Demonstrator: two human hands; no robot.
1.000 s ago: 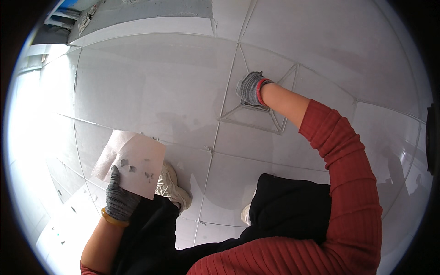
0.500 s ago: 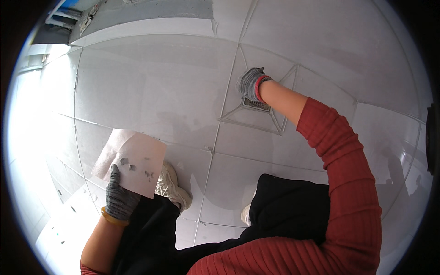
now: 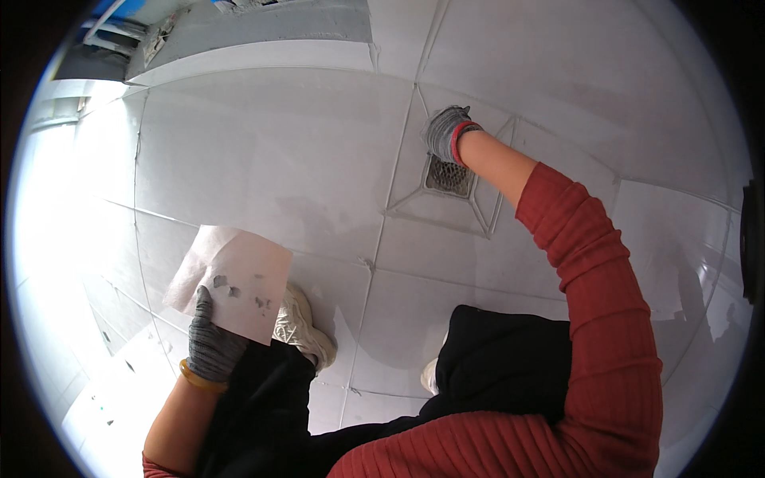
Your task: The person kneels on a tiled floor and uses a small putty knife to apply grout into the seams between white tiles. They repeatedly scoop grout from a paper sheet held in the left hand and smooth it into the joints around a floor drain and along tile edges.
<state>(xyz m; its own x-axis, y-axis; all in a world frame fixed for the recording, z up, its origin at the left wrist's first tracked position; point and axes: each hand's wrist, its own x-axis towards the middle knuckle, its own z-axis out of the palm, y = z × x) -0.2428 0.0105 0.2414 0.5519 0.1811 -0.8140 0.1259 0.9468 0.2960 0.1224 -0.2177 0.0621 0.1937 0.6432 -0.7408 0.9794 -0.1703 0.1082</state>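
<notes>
My left hand point(image 3: 213, 338), in a grey knit glove, holds a pinkish-white sheet point(image 3: 237, 271) by its lower left part, thumb on top; dark flecks lie on the sheet. My right hand point(image 3: 448, 131), also gloved in grey with a red cuff, is curled down at the upper edge of a square floor drain point(image 3: 448, 179) with a metal grate, set among diagonally cut tiles. What its fingers grip, if anything, is hidden beneath the hand.
Pale floor tiles point(image 3: 271, 135) with grout lines surround me. At the upper left is a grey ledge point(image 3: 255, 32) with white pipes point(image 3: 115, 32). My legs point(image 3: 502, 358) and white shoes point(image 3: 303, 327) are below. Bright light washes out the left side.
My right hand has moved up and slightly right, uncovering more of the drain grate. My left hand and sheet have hardly moved apart from a slight shift of the whole view.
</notes>
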